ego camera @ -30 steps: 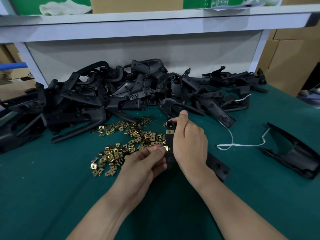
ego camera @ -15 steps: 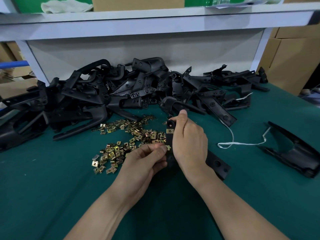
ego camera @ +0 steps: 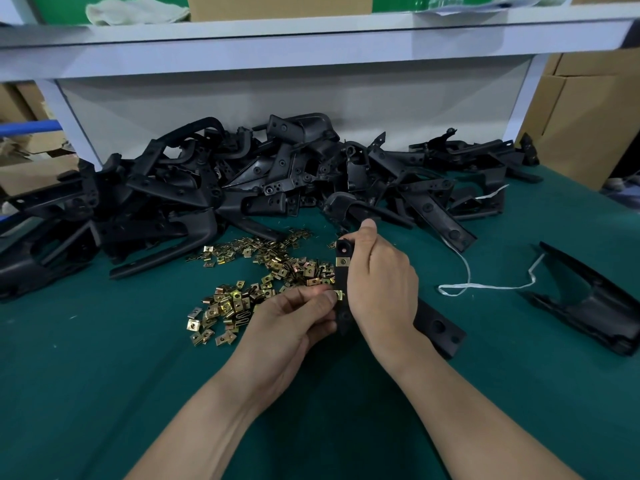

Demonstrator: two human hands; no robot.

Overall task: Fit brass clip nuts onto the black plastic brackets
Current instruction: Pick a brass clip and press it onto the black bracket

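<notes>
We look down on a green table (ego camera: 104,375) where two bare hands meet at the centre; the right hand (ego camera: 381,289) curls its fingers round a black bracket (ego camera: 343,275), a narrow strip held on end with its far tip pointing to twelve o'clock; one brass clip nut (ego camera: 343,261) sits on the strip near that tip. The left hand (ego camera: 294,323) comes in from seven o'clock; its thumb and forefinger pinch a second clip nut (ego camera: 339,294) against the strip's left edge, lower down; we cannot tell whether it is fully seated.

At ten o'clock from the hands, a scatter of clip nuts (ego camera: 263,278) lies loose on the table; at twelve o'clock, a heap of black brackets (ego camera: 242,181) stretches along the back panel. At three o'clock, a white string (ego camera: 485,287) trails across the table; beyond it, near the right edge, a curved black part (ego camera: 595,306) lies apart from the heap; a white shelf (ego camera: 311,46) runs across the top.
</notes>
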